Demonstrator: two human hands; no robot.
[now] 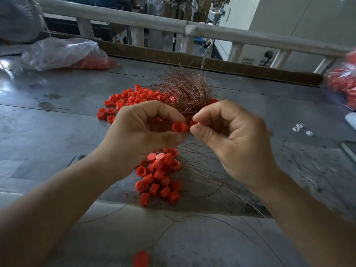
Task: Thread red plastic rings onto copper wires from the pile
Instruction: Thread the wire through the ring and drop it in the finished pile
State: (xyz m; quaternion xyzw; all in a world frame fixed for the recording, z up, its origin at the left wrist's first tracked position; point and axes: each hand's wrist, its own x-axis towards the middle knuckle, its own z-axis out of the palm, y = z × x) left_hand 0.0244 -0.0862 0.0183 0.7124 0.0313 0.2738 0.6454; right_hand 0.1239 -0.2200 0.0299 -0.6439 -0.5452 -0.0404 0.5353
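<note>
My left hand (146,128) pinches a red plastic ring (179,127) between thumb and forefinger above the grey table (57,135). My right hand (233,137) is just to its right, thumb and forefinger pinched together near the ring; a thin copper wire between them is too fine to make out. A tangled bundle of copper wires (185,89) lies behind the hands. Loose red rings (131,99) are heaped at its left. Below the hands lies a second cluster of red rings (159,174) with wires (208,174) running through it.
A clear plastic bag of red rings (65,54) lies at the back left, another bag (344,85) at the right edge. A cardboard strip (212,64) and a wooden rail (192,27) bound the far side. Small white parts (300,129) sit at right. One red ring (141,259) lies near the front edge.
</note>
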